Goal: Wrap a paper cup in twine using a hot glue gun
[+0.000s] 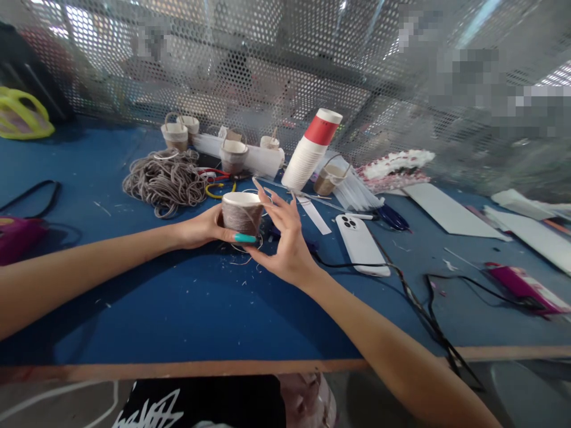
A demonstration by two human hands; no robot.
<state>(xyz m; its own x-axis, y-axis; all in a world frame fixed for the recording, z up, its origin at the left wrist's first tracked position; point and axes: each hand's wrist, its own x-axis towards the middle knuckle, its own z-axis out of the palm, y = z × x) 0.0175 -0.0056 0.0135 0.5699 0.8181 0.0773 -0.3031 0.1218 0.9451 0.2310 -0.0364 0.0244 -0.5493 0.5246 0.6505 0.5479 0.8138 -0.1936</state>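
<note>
A paper cup wrapped in grey-brown cord point(241, 216) is held upright above the blue table point(187, 315). My left hand point(206, 229) grips it from the left, its thumb with a long turquoise nail across the lower front. At the cup's right side is my right hand point(288, 241), fingers apart and raised near the rim, thumb by the base. A thin loose strand of cord hangs around the cup's bottom. Behind and to the left lies a tangled heap of grey cord point(167, 181).
Behind stand a tall stack of paper cups point(307, 154) and several small cord-wrapped cups with handles point(234, 156). A white phone point(362, 244) and black cables lie to the right. Yellow-handled scissors point(220, 190) are behind the held cup. A perforated metal screen point(250, 65) closes the back.
</note>
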